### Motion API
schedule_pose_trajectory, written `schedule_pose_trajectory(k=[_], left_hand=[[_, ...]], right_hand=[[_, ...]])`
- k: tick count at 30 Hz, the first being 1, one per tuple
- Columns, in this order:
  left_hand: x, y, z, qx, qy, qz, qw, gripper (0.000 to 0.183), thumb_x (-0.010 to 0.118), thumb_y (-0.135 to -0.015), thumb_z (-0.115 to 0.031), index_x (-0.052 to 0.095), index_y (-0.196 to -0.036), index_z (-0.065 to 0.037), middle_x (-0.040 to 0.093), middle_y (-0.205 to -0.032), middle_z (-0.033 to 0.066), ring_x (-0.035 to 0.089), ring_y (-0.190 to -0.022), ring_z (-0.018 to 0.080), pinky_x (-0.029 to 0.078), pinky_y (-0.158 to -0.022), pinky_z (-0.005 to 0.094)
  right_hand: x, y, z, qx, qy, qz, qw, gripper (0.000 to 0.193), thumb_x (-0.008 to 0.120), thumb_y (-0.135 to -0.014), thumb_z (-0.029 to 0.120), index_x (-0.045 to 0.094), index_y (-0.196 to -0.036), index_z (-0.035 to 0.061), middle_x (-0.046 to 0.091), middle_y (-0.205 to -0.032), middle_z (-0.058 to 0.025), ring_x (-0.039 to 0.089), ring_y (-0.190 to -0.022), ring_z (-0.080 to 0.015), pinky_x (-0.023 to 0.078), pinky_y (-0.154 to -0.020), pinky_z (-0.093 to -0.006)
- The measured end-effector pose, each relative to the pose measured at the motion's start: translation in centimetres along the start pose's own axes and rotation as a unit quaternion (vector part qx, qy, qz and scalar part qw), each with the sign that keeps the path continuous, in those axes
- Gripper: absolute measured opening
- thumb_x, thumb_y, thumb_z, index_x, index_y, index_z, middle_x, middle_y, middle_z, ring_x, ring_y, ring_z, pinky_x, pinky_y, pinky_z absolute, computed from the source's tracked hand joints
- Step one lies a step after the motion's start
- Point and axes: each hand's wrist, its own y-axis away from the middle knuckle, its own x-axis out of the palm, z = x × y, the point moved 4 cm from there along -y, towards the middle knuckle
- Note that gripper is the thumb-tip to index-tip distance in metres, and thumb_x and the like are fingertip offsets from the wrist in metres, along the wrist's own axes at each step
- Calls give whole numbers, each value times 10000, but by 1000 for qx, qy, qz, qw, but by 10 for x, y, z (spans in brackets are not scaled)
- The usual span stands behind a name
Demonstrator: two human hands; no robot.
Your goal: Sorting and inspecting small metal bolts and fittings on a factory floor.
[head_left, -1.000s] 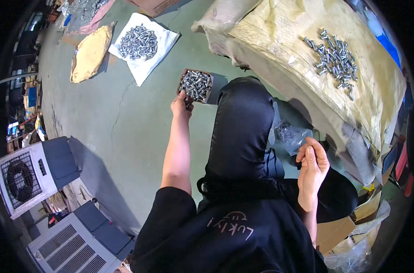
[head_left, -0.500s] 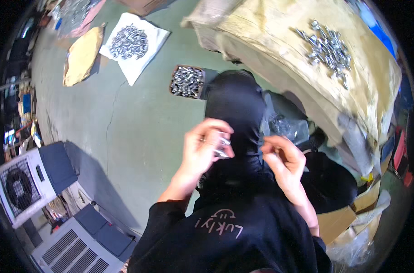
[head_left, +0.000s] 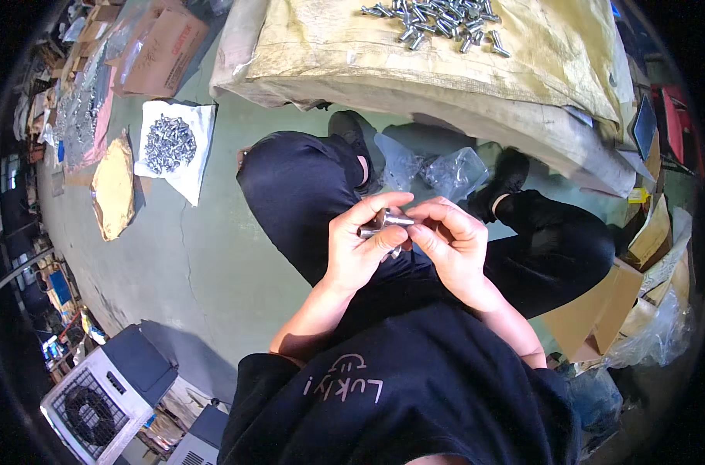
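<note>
Several shiny metal bolts (head_left: 396,220) sit in the fingers of my left hand (head_left: 356,244), which is closed around them above my lap. Against their right end press the fingertips of my right hand (head_left: 455,244), thumb and fingers curled in a pinch. Whatever small thing may be inside that pinch is hidden. Beyond my hands, a clear plastic bag (head_left: 453,172) lies on the floor between my feet. A loose pile of similar metal bolts (head_left: 445,22) rests on the cloth-covered surface (head_left: 321,58) ahead of me.
At the left, a white sheet (head_left: 190,174) bears a heap of metal parts (head_left: 169,145), beside a flat tan sack (head_left: 112,190). Behind them stands a cardboard box (head_left: 163,50). A fan unit (head_left: 93,411) is at lower left, an opened carton (head_left: 593,310) at right.
My right hand has come in to meet the left at the bolts. The view has swung right, and the small box of metal parts by my knee is now almost wholly hidden.
</note>
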Motion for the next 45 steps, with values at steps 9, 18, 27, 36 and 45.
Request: schedule_pose_trajectory(k=[9,18,27,36,45], left_hand=[[-5,2,1,-37,-6,-51,998,350,645,-761,-117,524,-1064,10,570,-705,39,531,-518,68,330,-388,148],[-3,2,6,-58,33,-72,995,236,603,-802,-114,549,-1001,1,564,-633,33,542,-502,63,321,-371,141],[0,2,7,-41,60,-76,994,174,606,-799,-107,545,-926,-6,563,-623,35,548,-490,73,317,-351,139],[-2,6,1,-32,-25,-71,997,264,608,-789,-104,537,-1017,9,572,-722,53,559,-527,106,353,-379,152],[1,5,-9,24,-120,-89,988,288,604,-784,-47,544,-1056,26,558,-705,35,544,-538,69,364,-426,143]], right_hand=[[-14,-3,0,-24,-53,-30,998,153,611,-747,-36,569,-894,-44,524,-814,-41,483,-713,-74,394,-628,-196],[-15,-4,2,-40,-46,-36,997,189,615,-731,-54,576,-915,-41,536,-828,-49,498,-722,-79,402,-639,-196],[-14,-1,-11,32,-143,-48,988,219,629,-737,-31,593,-952,-17,559,-840,-30,509,-741,-67,423,-666,-188],[-14,0,-11,49,-150,-55,986,208,624,-753,-4,594,-958,-11,567,-779,-14,508,-667,-55,438,-588,-180],[-14,0,-10,25,-190,-38,981,216,628,-746,-15,586,-958,-26,569,-824,-34,512,-719,-68,432,-646,-186]])
